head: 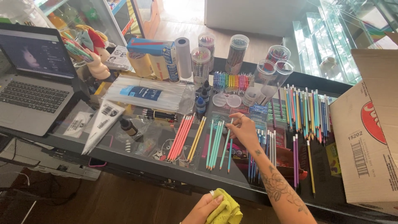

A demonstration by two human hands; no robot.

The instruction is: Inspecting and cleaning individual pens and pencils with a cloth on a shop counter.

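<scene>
My right hand (244, 130), on a tattooed forearm, reaches over a glass counter (137, 159). Its fingertips pinch the top end of a teal pencil (226, 148), which lies at the right of a row of teal pencils (214, 145). Left of these lie yellow pencils (197, 139) and pink pencils (181, 137). Blue pencils (252, 168) lie partly under my wrist. My left hand (202, 209) is low at the counter's near edge, closed on a crumpled yellow cloth (227, 210).
An open cardboard box (365, 137) stands at the right, next to a wide row of mixed coloured pencils (306, 110). Clear tubes of pencils (237, 52), a paper roll (182, 56) and a plastic bag (149, 94) sit at the back. A laptop (33, 83) is at the left.
</scene>
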